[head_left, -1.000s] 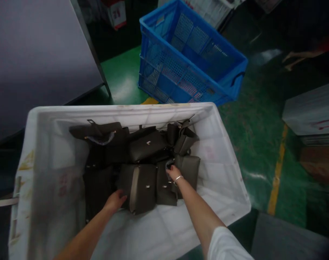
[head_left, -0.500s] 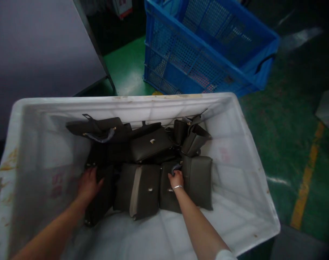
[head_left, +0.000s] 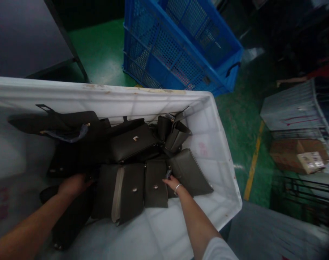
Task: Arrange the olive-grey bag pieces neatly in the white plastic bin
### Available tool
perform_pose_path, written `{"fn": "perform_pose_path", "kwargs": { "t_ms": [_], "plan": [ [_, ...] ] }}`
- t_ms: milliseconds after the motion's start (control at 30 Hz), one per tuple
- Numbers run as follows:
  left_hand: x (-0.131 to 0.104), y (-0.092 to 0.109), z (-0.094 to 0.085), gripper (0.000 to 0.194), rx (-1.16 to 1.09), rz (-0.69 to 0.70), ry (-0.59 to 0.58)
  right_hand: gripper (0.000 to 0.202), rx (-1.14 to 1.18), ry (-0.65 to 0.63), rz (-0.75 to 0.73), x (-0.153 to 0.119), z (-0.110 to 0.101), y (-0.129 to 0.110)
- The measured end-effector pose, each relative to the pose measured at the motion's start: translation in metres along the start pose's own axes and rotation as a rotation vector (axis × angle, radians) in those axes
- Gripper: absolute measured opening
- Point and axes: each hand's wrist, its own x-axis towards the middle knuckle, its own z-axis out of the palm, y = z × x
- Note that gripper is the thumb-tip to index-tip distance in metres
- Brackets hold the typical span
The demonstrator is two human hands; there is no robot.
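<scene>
Several dark grey-brown handbags lie in a large white plastic bin. My right hand (head_left: pixel 173 183), with a bracelet at its wrist, is closed on the plastic-wrapped handle (head_left: pixel 168 172) of a handbag (head_left: pixel 193 175) at the bin's right, which lies tilted. My left hand (head_left: pixel 73 186) is closed at the top of a dark handbag (head_left: pixel 72 220) at the left; the dim light hides exactly which part its fingers grip. Between the hands lie a handbag with a pale zip strip (head_left: pixel 117 195) and a smaller flap bag (head_left: pixel 156 187). Behind them rests a flap handbag (head_left: pixel 134 142) with a metal clasp.
The white bin's rim (head_left: pixel 142 90) surrounds the bags. Beyond it stands a blue mesh crate (head_left: pixel 178 54) on the green floor, with a grey panel (head_left: pixel 20 39) at upper left. To the right are a cardboard box (head_left: pixel 286 153), a pale bin (head_left: pixel 291 104) and a yellow floor line (head_left: pixel 253 162).
The view has swung right and closer. The right-hand handbag has turned from straight to slanted, with my hand at its handle. The left handbag has tilted, and my left hand lies across it.
</scene>
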Motion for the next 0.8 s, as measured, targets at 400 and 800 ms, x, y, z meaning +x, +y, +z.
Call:
{"fn": "perform_pose_path", "kwargs": {
  "t_ms": [400,800],
  "plan": [
    [-0.089,0.081,-0.004,0.026,0.094,0.202,-0.044,0.050,0.265,0.025,-0.010,-0.004,0.032,-0.010],
    [-0.019,0.119,-0.010,0.018,0.014,0.218,-0.182,0.025,0.003,0.045,-0.142,-0.075,0.042,-0.080]
  ]
}}
